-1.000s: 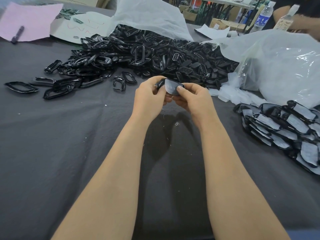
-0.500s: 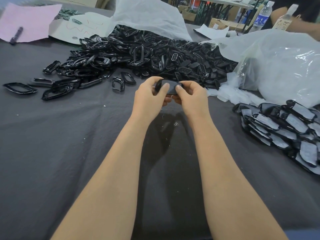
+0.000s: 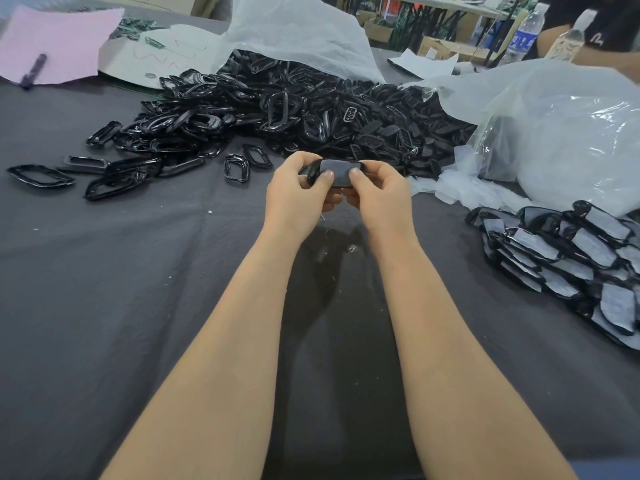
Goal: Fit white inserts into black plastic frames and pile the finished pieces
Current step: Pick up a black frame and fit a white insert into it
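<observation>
Above the middle of the dark cloth table, both hands hold one black plastic frame with a greyish-white insert lying in it. My left hand grips the frame's left end, thumb pressing on the insert. My right hand grips the right end, thumb likewise on the insert. A big heap of empty black frames lies behind the hands. A pile of finished pieces with white inserts sits at the right.
Loose frames are scattered at the left. Clear plastic bags bulge at the right rear, another bag behind the heap. Pink paper with a marker lies far left. Another person's arm and water bottles are at the top right.
The piece turned in my hands from tilted to level, insert facing me. Both thumbs moved onto the insert's face.
</observation>
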Demonstrator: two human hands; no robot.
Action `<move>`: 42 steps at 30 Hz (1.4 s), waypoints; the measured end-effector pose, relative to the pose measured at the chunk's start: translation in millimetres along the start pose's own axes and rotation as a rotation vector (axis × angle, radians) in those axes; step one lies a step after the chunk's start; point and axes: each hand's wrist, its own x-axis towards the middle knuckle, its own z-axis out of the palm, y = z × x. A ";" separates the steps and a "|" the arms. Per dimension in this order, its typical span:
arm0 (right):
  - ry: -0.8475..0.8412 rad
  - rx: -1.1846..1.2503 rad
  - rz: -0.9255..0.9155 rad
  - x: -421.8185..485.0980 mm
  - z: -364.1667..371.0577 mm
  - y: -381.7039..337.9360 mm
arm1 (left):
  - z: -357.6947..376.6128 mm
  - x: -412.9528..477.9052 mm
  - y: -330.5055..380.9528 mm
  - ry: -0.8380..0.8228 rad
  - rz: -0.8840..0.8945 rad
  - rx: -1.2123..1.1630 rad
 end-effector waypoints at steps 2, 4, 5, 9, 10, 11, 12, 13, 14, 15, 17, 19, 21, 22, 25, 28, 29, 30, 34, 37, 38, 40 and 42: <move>0.016 -0.060 -0.040 -0.7 2.0 1.1 | -0.3 0.0 -0.2 0.006 -0.007 0.001; 0.021 -0.076 -0.064 -1.3 3.4 1.6 | -0.4 0.2 0.5 0.008 -0.020 -0.013; 0.017 -0.068 -0.063 -1.4 3.9 1.6 | -0.1 0.2 1.1 0.009 -0.027 -0.023; -0.026 0.088 0.024 -1.1 3.6 -0.8 | 1.1 -0.8 3.1 0.009 -0.051 -0.063; -0.034 0.130 0.044 -0.5 3.0 -1.3 | 1.1 -1.0 3.7 0.007 -0.053 -0.072; -0.041 0.163 0.059 0.0 2.2 -1.4 | 1.0 -1.2 4.1 0.003 -0.055 -0.083; -0.049 0.191 0.069 0.2 1.5 -1.9 | 0.8 -1.4 4.7 0.000 -0.058 -0.095; -0.057 0.207 0.075 0.2 1.0 -2.4 | 0.7 -1.5 5.2 -0.001 -0.060 -0.105; -0.062 0.213 0.078 0.1 0.7 -2.7 | 0.7 -1.7 5.6 -0.002 -0.062 -0.111; -0.065 0.206 0.079 -0.2 0.7 -3.1 | 0.6 -1.8 5.9 -0.001 -0.065 -0.115; -0.058 0.156 0.071 -1.2 1.5 -4.0 | 0.4 -2.2 5.7 0.012 -0.071 -0.121; -0.041 0.064 0.033 -1.5 2.6 -4.0 | 0.2 -2.1 5.1 0.025 -0.071 -0.119; -0.019 -0.056 -0.013 -2.1 3.3 -4.4 | 0.7 -1.8 4.1 0.021 -0.068 -0.078; -0.010 -0.105 -0.027 -2.0 3.4 -4.3 | 0.9 -1.7 3.7 0.015 -0.066 -0.058; -0.014 -0.192 -0.069 -2.1 1.8 -4.6 | 0.9 -2.4 3.2 -0.014 -0.054 -0.015; -0.079 -0.231 -0.114 -3.6 0.4 -4.0 | 0.4 -3.8 3.6 -0.093 -0.026 0.087; -0.087 -0.233 -0.116 -4.2 0.5 -3.9 | 0.5 -4.1 3.7 -0.117 -0.020 0.108; -0.085 -0.227 -0.114 -4.7 0.9 -3.9 | 0.7 -4.4 3.8 -0.129 -0.020 0.114; 0.008 -0.187 -0.141 -6.7 3.3 -3.9 | 1.1 -4.6 4.7 -0.099 -0.038 0.086; 0.114 -0.251 -0.267 -9.9 4.9 -5.1 | 1.1 -3.9 4.4 -0.049 -0.039 0.052; 0.126 -0.287 -0.304 -10.9 5.9 -5.1 | 1.3 -3.8 4.5 -0.039 -0.027 0.057; 0.131 -0.347 -0.348 -12.2 7.9 -5.3 | 2.2 -4.1 4.2 -0.022 0.017 0.090; 0.145 -0.372 -0.358 -13.0 10.0 -4.4 | 3.3 -4.7 3.6 -0.003 0.064 0.131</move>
